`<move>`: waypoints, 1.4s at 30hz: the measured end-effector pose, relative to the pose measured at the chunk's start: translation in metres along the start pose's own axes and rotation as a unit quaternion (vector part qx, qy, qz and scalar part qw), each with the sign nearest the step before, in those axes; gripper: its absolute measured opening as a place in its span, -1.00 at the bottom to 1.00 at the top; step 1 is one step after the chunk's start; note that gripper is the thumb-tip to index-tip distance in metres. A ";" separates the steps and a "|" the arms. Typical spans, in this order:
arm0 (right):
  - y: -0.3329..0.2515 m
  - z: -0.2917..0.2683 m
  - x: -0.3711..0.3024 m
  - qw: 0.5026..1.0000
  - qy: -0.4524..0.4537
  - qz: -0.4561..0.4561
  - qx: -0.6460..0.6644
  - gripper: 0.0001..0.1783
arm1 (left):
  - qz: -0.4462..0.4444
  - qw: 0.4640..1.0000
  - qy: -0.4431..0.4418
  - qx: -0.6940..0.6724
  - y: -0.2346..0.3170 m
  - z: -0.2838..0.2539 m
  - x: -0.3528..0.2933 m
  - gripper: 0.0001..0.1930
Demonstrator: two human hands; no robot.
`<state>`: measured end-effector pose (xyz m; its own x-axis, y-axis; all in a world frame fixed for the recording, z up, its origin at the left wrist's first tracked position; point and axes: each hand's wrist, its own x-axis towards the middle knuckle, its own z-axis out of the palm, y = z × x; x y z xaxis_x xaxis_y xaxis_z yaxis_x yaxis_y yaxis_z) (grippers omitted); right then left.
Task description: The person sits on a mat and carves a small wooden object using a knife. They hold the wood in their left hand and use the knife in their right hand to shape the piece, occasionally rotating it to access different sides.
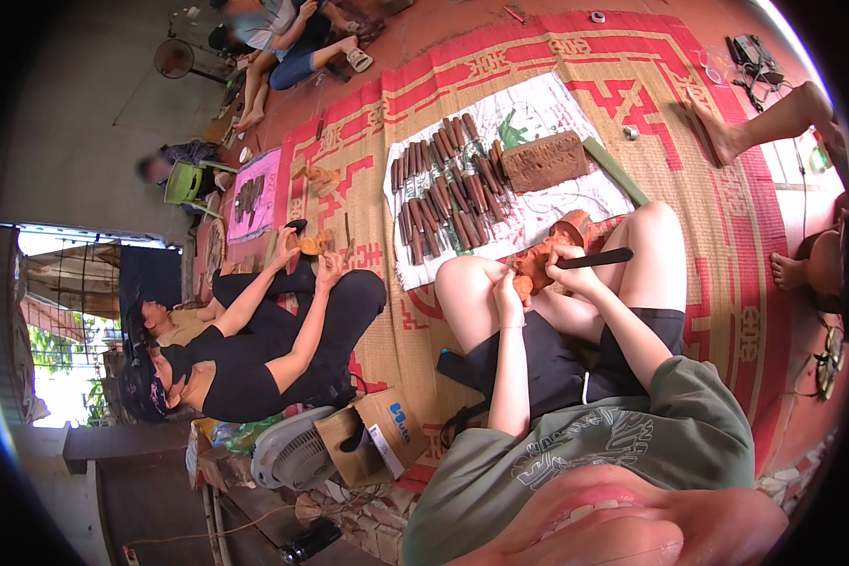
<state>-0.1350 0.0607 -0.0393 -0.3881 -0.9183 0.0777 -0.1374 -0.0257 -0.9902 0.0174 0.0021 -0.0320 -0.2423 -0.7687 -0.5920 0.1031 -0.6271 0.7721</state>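
Observation:
Between my bent knees, over my lap, is a reddish-orange carved wooden figure (535, 260). My left hand (510, 294) is closed around its near lower end. My right hand (575, 271) grips a tool with a long dark handle (606, 258), which sticks out to the right past the fist. The working end of that tool is hidden by my fingers and the wood. Just beyond my knees a white cloth (410, 269) lies on the mat, bearing rows of several brown-handled carving tools (453, 193).
On the cloth's right side rest a brown carved block (544, 160) and a long green bar (616, 172). A co-worker (245, 349) sits at left, holding a light wooden carving (315, 242). Another person's bare foot (717, 132) is at right. A cardboard box (393, 432) and grey fan (292, 451) stand at near left.

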 end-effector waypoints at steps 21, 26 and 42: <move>0.003 0.005 -0.001 1.000 -0.008 0.003 0.025 -0.82 | -0.028 0.999 -0.009 -0.013 0.004 -0.003 0.003 -0.70; -0.001 0.002 0.000 0.998 -0.021 0.011 0.056 -0.81 | -0.014 1.000 -0.007 0.008 0.006 0.002 0.000 -0.67; -0.008 0.001 0.002 0.999 -0.002 0.041 0.024 -0.87 | -0.018 1.000 0.005 0.000 0.001 0.003 0.004 -0.68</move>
<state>-0.1340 0.0592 -0.0309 -0.3922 -0.9199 -0.0047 -0.0607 0.0309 -0.9977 0.0137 -0.0013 -0.0332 -0.2371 -0.7463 -0.6219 0.0941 -0.6548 0.7499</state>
